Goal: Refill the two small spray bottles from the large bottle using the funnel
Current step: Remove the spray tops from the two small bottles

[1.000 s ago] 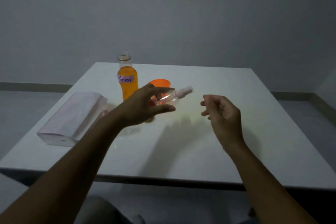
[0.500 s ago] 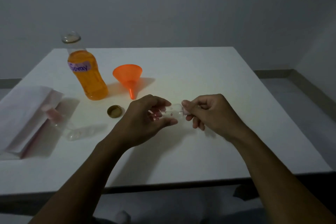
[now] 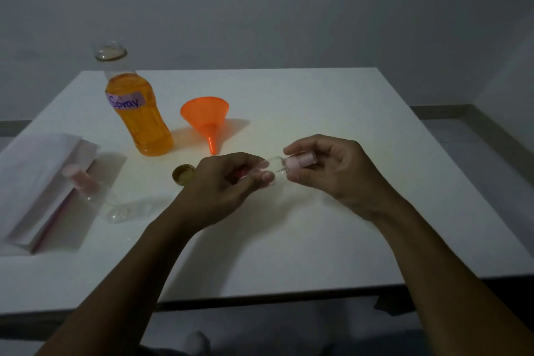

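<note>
My left hand [image 3: 228,182] grips the clear body of a small spray bottle [image 3: 274,163] held sideways over the table. My right hand [image 3: 326,170] pinches its pink spray head [image 3: 300,162], and the thin tube shows between head and bottle mouth. The large bottle [image 3: 138,113] with orange liquid and a "Spray" label stands uncapped at the back left. An orange funnel [image 3: 206,115] lies beside it, spout toward me. The second small spray bottle [image 3: 98,193], with its pink head on, lies on its side at the left.
A gold bottle cap [image 3: 183,174] lies upside down on the white table [image 3: 318,240] just left of my left hand. A white tissue pack [image 3: 34,182] sits at the left edge. The table's front edge is close to my forearms.
My right hand came in and took the pink spray head, which now sits slightly apart from the bottle mouth. The view has tilted down and shifted.
</note>
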Available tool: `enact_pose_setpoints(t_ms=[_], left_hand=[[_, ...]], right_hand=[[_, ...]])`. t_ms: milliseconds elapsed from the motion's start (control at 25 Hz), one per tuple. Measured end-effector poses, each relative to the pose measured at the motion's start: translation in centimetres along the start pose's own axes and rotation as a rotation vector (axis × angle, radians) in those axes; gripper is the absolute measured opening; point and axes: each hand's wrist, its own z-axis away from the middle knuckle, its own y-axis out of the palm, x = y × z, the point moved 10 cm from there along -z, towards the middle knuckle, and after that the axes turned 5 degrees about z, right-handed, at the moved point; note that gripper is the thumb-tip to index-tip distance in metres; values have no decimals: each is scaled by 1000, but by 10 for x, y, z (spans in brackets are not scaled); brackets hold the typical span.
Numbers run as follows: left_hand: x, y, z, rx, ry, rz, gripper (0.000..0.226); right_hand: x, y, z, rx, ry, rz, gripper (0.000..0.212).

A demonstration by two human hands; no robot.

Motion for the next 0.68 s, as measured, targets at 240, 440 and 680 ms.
enact_pose_setpoints(t_ms=[240, 440, 680], left_hand=[[-9, 5, 3, -10, 59, -56, 50], [-10, 9, 0, -11, 83, -76, 51], [-11, 16, 0, 7, 113, -65, 48]], right_hand=[[-19, -7, 8, -72, 201, 329, 39], [-15, -3, 10, 61, 133, 175, 51], [-29, -12, 13, -15, 259, 207, 29]])
